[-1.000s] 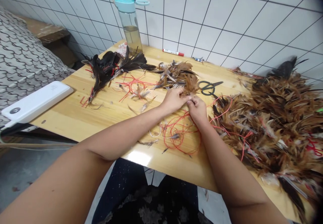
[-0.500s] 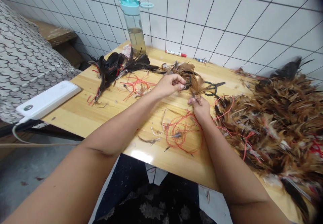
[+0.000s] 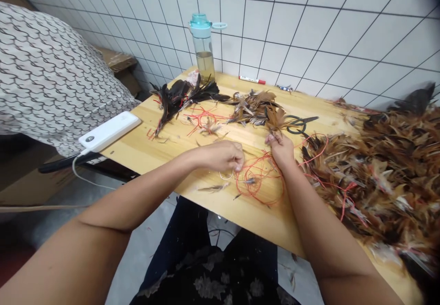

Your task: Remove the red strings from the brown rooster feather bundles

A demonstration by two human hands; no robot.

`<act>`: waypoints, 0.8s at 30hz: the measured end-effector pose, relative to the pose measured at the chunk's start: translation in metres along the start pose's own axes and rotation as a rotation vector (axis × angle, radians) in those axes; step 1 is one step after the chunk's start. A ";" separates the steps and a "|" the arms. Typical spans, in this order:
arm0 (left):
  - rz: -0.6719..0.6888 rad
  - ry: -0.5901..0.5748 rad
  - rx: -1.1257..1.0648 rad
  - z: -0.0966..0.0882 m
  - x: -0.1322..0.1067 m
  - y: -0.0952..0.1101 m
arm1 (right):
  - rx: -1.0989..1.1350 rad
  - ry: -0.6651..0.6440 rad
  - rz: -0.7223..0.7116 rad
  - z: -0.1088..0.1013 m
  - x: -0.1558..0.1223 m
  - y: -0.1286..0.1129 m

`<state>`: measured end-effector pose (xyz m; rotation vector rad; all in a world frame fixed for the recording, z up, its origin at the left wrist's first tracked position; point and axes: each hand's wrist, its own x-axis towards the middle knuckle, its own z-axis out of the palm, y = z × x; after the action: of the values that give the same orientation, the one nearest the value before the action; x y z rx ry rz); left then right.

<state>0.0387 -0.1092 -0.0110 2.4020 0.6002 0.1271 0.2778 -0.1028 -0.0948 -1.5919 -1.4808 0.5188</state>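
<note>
My right hand (image 3: 282,150) pinches the base of a small bunch of brown feathers (image 3: 276,119), whose tips fan upward away from me. Its wrist lies beside a loose tangle of red string (image 3: 259,194) on the table. My left hand (image 3: 225,157) is low over the table at the left side of that tangle, fingers curled closed. What is between those fingertips, if anything, is too small to tell. Just below them lies a curl of white thread (image 3: 226,177). Black-handled scissors (image 3: 297,124) rest beyond the right hand, next to a pile of brown feathers (image 3: 252,108).
A large heap of brown feathers (image 3: 388,172) covers the right of the wooden table (image 3: 206,188). Black feathers (image 3: 180,96), red string pieces (image 3: 202,118), a water bottle (image 3: 205,59) and a red-white marker (image 3: 252,80) lie farther back. A white power bank (image 3: 110,132) sits at the left edge.
My left hand has moved from beside the feather bunch down toward me to the red string. My right hand still grips the bunch. The view has shifted left.
</note>
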 end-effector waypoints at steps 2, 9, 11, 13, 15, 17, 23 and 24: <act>-0.026 0.132 -0.021 -0.004 -0.005 -0.004 | 0.002 0.003 -0.002 0.000 -0.001 0.002; -0.112 0.503 -0.360 -0.049 -0.027 0.005 | -0.051 -0.008 -0.045 -0.003 -0.003 0.004; -0.103 0.540 -0.398 -0.052 -0.032 0.011 | -0.078 -0.025 -0.014 -0.004 -0.003 0.005; -0.091 0.520 -0.373 -0.050 -0.036 0.014 | -0.093 -0.028 0.007 -0.003 -0.002 0.006; -0.092 0.377 -0.284 -0.048 -0.041 0.013 | -0.086 -0.016 0.001 -0.002 -0.001 0.009; -0.140 0.198 -0.130 -0.047 -0.048 0.008 | -0.067 -0.004 -0.007 -0.002 0.000 0.011; -0.537 0.553 0.378 -0.054 -0.077 -0.040 | -0.045 0.037 0.015 -0.003 -0.002 0.012; -0.583 0.612 0.370 -0.056 -0.081 -0.050 | -0.042 0.050 0.003 -0.003 -0.002 0.012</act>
<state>-0.0661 -0.0796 0.0068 2.4017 1.7031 0.5453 0.2871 -0.1043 -0.1036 -1.6285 -1.4605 0.4486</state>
